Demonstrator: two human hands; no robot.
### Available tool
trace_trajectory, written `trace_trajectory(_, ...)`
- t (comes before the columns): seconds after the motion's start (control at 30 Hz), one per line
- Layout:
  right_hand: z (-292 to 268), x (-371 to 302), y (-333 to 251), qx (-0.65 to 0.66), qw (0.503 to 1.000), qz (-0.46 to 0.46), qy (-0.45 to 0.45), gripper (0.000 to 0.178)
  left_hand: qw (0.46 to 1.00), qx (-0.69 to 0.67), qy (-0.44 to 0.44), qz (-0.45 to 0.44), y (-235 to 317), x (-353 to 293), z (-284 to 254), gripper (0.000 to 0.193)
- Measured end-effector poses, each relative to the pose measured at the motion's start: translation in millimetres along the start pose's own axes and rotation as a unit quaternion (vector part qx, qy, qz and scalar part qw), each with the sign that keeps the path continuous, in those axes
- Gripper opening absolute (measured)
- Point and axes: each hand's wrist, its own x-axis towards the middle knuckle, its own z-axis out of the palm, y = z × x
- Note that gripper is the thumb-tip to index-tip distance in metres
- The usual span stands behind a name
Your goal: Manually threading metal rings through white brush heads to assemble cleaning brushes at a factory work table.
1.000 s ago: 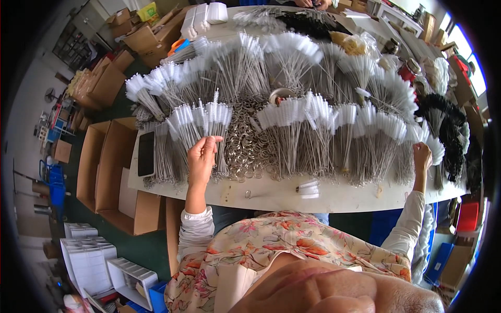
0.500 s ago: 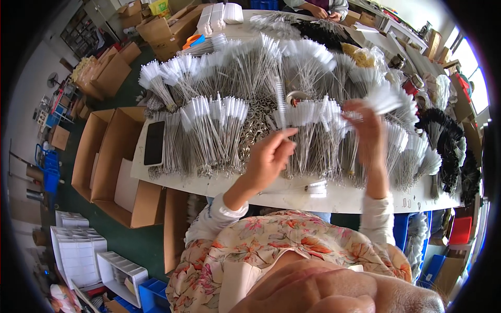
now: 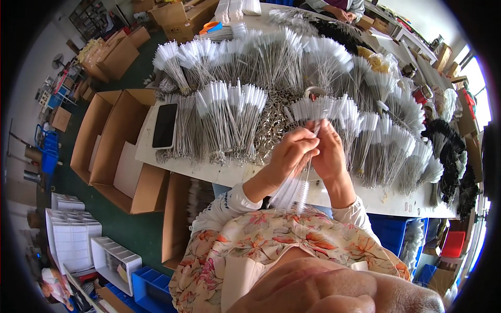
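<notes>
Brushes [image 3: 288, 195]: long axis steep, bristled ends at lower centre; left hand [image 3: 292, 152] and right hand [image 3: 331, 152] grasping them above, equally near.

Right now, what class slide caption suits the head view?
Hands meet around white-bristled brushes at a table crowded with brush bundles.

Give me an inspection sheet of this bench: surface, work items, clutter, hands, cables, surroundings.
Surface: pale white worktable, mostly covered.
Work items: white-bristled metal-wire brushes in fanned bundles; small silver metal rings heaped between bundles.
Clutter: black rectangular phone at left; black-bristled bundles at right.
Hands: left hand closed on several brush stems, bristles hanging down; right hand against it, grip unclear.
Cables: nothing seen.
Surroundings: open brown cardboard box, blue plastic crate, co-worker's hands across the table.
</notes>
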Motion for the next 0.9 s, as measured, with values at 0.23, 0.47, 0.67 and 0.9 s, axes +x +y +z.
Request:
trace_trajectory(0.23,4.5,-9.4,-44.5,0.062,0.994,0.021,-0.092,0.017,0.905,0.264,-0.162,0.291,21.6,12.4,-15.9,0.036)
trace_trajectory(0.47,22.2,-38.0,-39.6,-0.502,0.855,0.037,-0.119,0.011,0.972,0.034,-0.219,0.082,55.3,33.2,-15.0,0.102)
trace_trajectory(0.67,13.1,-55.2,-59.3,-0.533,0.832,0.045,-0.148,0.012,0.966,0.075,-0.212,0.124,55.5,15.3,-29.2,0.078)
trace_trajectory(0.9,10.0,-54.4,-62.3,-0.459,0.858,0.165,-0.160,0.014,0.934,0.250,-0.161,0.197,67.0,-5.6,-29.0,0.058)
